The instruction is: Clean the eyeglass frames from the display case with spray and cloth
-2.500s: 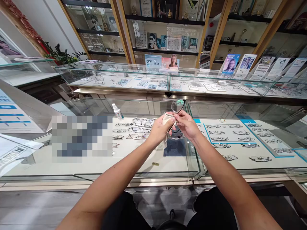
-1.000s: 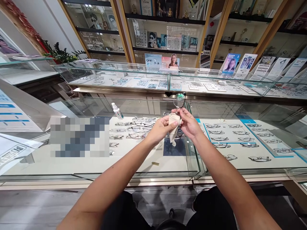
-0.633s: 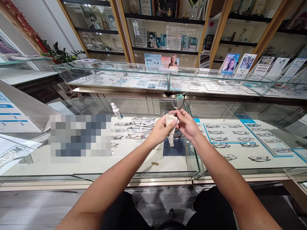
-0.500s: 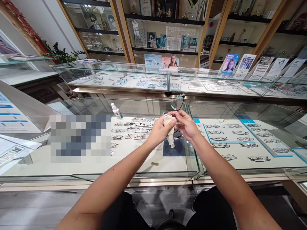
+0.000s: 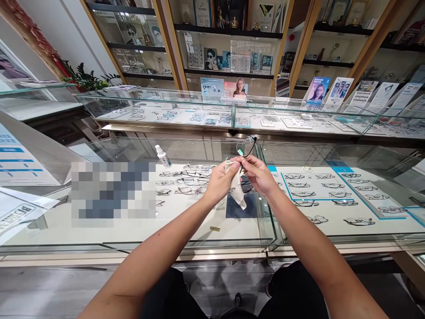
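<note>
Pinching the cloth (image 5: 237,195) between thumb and fingers, here's the left hand (image 5: 219,181), seemingly folding it over the lower lens, though fingers hide the contact. The right hand (image 5: 259,174) nips the glasses (image 5: 253,148) by the frame, likely to steady them, upper half clear above the case (image 5: 186,230). The bottle (image 5: 164,158) stands off left, probably for easy reach.

An optician's shop — glass display cases (image 5: 239,229) holding rows of eyeglasses (image 5: 302,194), with eyewear posters (image 5: 318,91) beyond.
</note>
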### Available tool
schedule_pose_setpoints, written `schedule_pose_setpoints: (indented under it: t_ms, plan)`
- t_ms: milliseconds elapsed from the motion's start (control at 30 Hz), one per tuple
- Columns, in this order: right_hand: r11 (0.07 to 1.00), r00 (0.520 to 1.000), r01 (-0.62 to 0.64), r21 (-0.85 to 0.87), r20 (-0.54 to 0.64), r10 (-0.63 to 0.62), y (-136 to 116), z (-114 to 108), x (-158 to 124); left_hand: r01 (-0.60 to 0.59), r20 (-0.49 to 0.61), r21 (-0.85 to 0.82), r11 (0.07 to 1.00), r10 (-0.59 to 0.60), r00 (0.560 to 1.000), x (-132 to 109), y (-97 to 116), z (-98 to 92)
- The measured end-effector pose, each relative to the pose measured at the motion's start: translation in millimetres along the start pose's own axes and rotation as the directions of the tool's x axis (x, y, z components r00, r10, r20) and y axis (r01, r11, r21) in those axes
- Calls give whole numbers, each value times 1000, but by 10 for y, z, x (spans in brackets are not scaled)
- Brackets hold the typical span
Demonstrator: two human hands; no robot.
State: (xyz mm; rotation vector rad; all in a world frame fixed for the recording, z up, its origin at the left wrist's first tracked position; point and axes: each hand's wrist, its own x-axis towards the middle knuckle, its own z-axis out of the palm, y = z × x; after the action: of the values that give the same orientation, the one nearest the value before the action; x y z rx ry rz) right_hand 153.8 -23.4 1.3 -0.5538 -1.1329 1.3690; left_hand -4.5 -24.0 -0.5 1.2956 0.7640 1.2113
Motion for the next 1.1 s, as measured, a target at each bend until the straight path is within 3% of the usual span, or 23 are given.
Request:
schedule_pose_setpoints:
  t_ms: [167, 400, 667, 900, 1100]
  plan:
    - [1000, 999, -8, -3, -51, 8, 12, -31, 32, -18, 41, -95, 995, 22, 999, 82, -22, -27]
    - [1000, 999, 11, 19, -35, -11, -13, -56, 46, 120, 71, -222, 968, -107, 992, 153, -24, -80]
    - [1000, 998, -10, -15, -62, 9, 27, -74, 58, 120, -89, -254, 960, -147, 985, 176, -45, -117]
    - [999, 997, 13, -51, -76, -17, 49, -53, 64, 114, 13, -193, 975, -113, 993, 167, -86, -109]
    - [996, 997, -8, -94, -81, 0, 80, -69, 55, 195, 75, -198, 961, -183, 980, 133, -56, -80]
